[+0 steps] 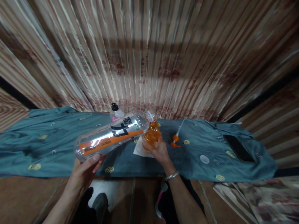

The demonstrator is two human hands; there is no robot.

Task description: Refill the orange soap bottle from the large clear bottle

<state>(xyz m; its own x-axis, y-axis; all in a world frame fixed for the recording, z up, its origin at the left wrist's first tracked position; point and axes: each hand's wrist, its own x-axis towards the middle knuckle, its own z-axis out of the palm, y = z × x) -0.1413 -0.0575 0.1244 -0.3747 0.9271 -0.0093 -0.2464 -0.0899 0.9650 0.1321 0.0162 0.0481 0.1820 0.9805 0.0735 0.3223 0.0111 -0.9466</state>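
My left hand (87,169) grips the lower end of a large clear plastic bottle (112,137) with an orange and silver label. The bottle is tilted, its narrow end up against the neck of an orange bottle (150,137). My right hand (159,148) is wrapped round the orange bottle, which stands roughly upright over a white cloth (141,149). A clear funnel-like piece (151,115) shows at the orange bottle's mouth; exactly how it sits there I cannot tell. To the right lies an orange pump head (175,140) with a thin pale tube.
Behind the large bottle stands a small clear bottle with a black cap (114,107). A round whitish disc (204,159) and a black phone (238,147) lie on the right of the teal tablecloth (193,168). A pleated curtain (149,56) hangs along the back.
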